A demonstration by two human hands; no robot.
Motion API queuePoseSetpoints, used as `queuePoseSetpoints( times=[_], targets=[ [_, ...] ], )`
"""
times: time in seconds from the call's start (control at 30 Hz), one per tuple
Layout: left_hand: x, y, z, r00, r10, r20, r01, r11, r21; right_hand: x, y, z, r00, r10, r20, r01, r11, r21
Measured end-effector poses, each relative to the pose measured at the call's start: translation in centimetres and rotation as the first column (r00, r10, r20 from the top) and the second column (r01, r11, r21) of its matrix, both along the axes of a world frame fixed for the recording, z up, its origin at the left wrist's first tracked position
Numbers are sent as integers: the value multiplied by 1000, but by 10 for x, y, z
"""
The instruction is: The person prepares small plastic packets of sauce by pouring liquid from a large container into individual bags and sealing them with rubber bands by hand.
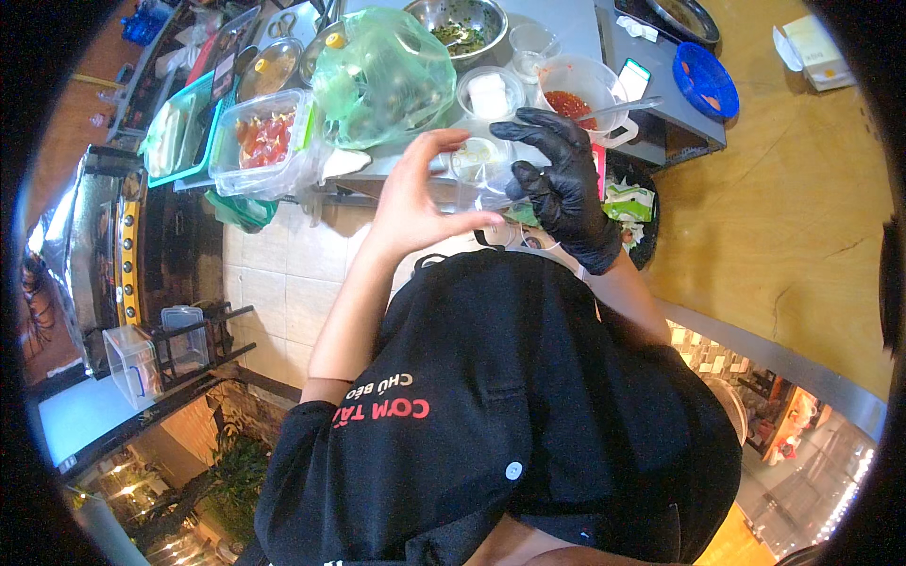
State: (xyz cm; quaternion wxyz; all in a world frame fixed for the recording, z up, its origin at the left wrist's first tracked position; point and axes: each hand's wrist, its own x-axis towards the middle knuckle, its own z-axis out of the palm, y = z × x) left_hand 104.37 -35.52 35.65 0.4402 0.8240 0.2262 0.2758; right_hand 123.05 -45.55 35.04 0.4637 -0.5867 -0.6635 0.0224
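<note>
My left hand (pixel 417 191), bare, is over the table's near edge with thumb and fingers spread apart. Opposite it, my right hand (pixel 563 184) wears a black glove, its fingers bent and apart. Between and beyond them is a clear plastic tub (pixel 478 157) with pale contents; more clear plastic shows below it, its outline unclear. Just past the hands stands a round clear tub (pixel 490 92) with a white item inside. A clear plastic jug (pixel 559 74) of red chilli sauce, with a spoon in it, is beyond the gloved hand.
A green plastic bag (pixel 386 81) lies left of the tubs, beside a clear box of red food (pixel 262 141). Behind are a steel bowl of chopped greens (pixel 460 32) and a clear cup (pixel 532 53). A lit phone (pixel 632 79) and blue basket (pixel 706 81) are at right.
</note>
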Motion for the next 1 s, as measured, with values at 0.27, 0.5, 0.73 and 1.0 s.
queuePoseSetpoints(
  times=[0.27,0.5,0.73,1.0],
  targets=[
    [31,-5,-15,995,-95,-42,104,950,294,-6,2,6,991,-20,131,7,995,96],
    [38,0,-45,997,-56,-45,63,979,192,-1,-4,0,991,-23,129,23,1000,5],
    [33,-4,-57,998,62,-22,-63,998,-21,117,-15,-41,663,-488,-567,619,784,49],
    [24,-3,-52,990,123,-75,-132,984,-121,153,23,-36,958,-263,-117,219,929,-298]
  ],
)
